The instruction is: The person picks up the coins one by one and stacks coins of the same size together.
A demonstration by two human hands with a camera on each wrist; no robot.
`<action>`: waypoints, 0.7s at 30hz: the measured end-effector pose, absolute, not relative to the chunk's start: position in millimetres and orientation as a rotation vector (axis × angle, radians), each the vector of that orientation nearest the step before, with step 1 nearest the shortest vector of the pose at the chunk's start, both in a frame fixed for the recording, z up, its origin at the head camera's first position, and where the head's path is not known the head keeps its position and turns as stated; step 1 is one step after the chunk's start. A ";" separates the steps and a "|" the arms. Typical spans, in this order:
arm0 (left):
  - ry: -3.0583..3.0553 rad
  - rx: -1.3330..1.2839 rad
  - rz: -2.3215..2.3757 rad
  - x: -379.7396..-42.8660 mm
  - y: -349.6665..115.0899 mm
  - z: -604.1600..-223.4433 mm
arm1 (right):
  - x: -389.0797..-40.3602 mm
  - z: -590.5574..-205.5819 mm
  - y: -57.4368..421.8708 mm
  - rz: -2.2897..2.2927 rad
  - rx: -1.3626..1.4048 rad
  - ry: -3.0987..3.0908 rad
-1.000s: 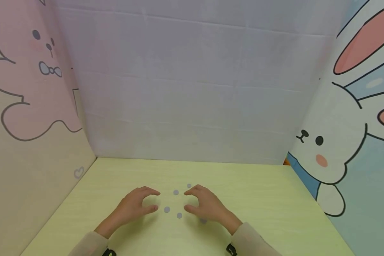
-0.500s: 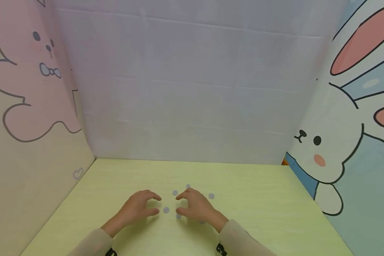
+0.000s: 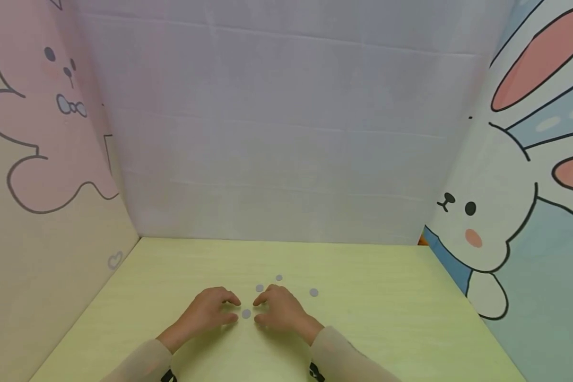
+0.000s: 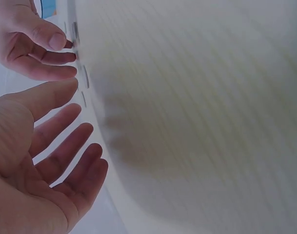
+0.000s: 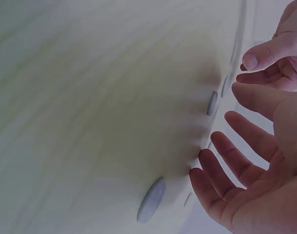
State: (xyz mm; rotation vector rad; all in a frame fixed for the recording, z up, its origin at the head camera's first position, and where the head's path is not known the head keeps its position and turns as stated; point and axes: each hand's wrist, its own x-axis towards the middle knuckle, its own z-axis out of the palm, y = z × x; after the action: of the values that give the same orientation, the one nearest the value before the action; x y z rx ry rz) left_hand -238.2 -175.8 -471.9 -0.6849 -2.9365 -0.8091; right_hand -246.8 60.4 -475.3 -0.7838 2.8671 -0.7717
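Note:
Both bare hands hover close over the table, facing each other, fingers relaxed and slightly bent with nothing between them. My left hand [image 3: 211, 309] is on the left of a flat grey disc [image 3: 246, 314]; my right hand [image 3: 283, 310] is just to the right of it. Beyond the fingertips lie another grey disc [image 3: 260, 288] and a smaller-looking disc [image 3: 279, 277]. A further disc [image 3: 313, 292] rests behind the right hand. In the right wrist view, a thin rounded disc [image 5: 151, 200] lies on the table below the fingers, and another disc [image 5: 212, 103] sits near the index fingertip.
The pale yellow-green table [image 3: 377, 318] meets a white sheet wall [image 3: 286, 132] at the back. A panel with a pink bear [image 3: 52, 132] stands on the left, and a panel with a white rabbit [image 3: 487, 212] on the right.
My right hand has moved left and slightly toward me, covering two near discs and uncovering one behind it. My left hand has shifted slightly toward me, narrowing the gap between the hands.

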 end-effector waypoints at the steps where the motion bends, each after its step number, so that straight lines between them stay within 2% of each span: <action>1: -2.934 -0.688 -0.805 -238.6 -175.4 -472.3 | -246.5 -475.6 58.6 -0.750 -0.781 2.873; 21: -2.893 -0.751 -0.801 -244.1 -172.1 -481.1 | -246.9 -480.8 43.8 -0.635 -0.772 3.011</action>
State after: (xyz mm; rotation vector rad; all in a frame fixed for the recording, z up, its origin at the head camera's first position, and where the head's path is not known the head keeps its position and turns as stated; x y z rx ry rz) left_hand -244.1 -172.1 -481.1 -0.7511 -2.8925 -0.8009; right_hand -246.9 43.8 -480.8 -0.7722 3.0114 -0.6349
